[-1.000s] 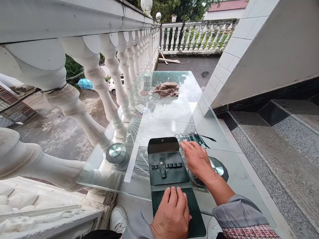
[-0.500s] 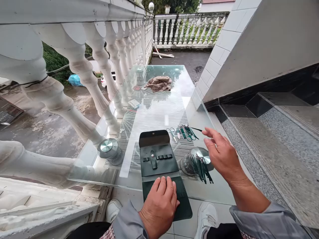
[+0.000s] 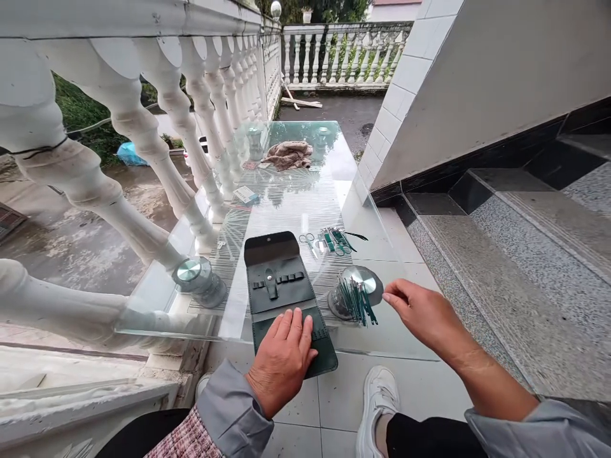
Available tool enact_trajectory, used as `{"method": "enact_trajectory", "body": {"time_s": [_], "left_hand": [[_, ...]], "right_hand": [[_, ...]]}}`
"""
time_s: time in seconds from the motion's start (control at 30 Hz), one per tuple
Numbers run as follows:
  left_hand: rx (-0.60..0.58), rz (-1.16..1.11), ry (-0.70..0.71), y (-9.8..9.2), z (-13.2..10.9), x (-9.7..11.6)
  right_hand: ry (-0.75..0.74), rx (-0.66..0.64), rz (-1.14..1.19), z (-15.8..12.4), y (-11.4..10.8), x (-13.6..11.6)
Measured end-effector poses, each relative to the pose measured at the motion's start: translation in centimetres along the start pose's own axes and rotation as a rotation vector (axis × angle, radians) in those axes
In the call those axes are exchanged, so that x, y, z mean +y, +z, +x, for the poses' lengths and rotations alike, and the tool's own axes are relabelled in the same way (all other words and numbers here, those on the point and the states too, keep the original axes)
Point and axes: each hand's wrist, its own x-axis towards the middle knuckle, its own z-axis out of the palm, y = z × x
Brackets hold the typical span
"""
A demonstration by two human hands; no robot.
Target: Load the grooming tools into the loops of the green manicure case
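Observation:
A dark green leather tool case (image 3: 279, 289) lies unfolded on the glass table (image 3: 305, 210). My left hand (image 3: 281, 359) rests flat on the case's near flap, fingers stretched out. To the right of the case lies a bunch of thin green-handled tools (image 3: 358, 300) over a round metal table fitting (image 3: 359, 281). My right hand (image 3: 422, 315) hovers just right of that bunch, fingers curled with thumb and forefinger close together; nothing shows in them. Further back lie small scissors and more green tools (image 3: 331, 240).
A white stone balustrade (image 3: 157, 127) runs along the left. A tiled wall and dark granite steps (image 3: 501, 210) stand on the right. A brown cloth (image 3: 289, 154) and a small card (image 3: 245, 194) lie further along the table. My white shoe (image 3: 377, 397) shows below the glass.
My right hand has drawn back from the far tools toward me and now sits beside the bunch of thin tools. The view has shifted back and left. My left hand stays on the case.

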Motion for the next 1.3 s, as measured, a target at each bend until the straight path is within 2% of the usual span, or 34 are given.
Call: {"method": "enact_trajectory", "body": {"time_s": [0.1,0.2,0.27,0.37,0.43,0.6,0.8,1.03,1.3], "left_hand": [[0.097,-0.046,0.069,-0.9,-0.3,0.4],[0.250,-0.140,0.261,-1.9,-0.9,1.3],[0.294,-0.184,0.390,-2.4,-1.4,2.1],[0.239,-0.179,0.606,-2.3,-2.0,3.3],[0.198,-0.153,0.695,-2.0,-2.3,3.8],[0.195,-0.159,0.699,-2.4,-2.4,4.4],[0.251,-0.168,0.701,-3.3,-2.0,4.5],[0.352,-0.201,0.690,-2.5,-2.0,4.6],[0.281,-0.216,0.703,-1.3,-2.6,3.9]], "right_hand": [[-0.009,-0.064,-0.034,-0.2,0.7,-0.2],[-0.019,-0.100,-0.042,0.0,1.5,-0.5],[-0.023,-0.094,-0.052,0.5,1.9,-0.8],[0.003,-0.095,-0.111,1.3,2.4,-1.3],[0.030,-0.124,-0.169,2.0,2.4,-1.7],[0.056,-0.180,-0.233,3.0,2.3,-2.3],[0.055,-0.244,-0.296,2.9,1.7,-2.5],[0.022,-0.300,-0.406,2.4,1.2,-3.2],[-0.001,-0.327,-0.476,2.5,1.5,-3.7]]}}
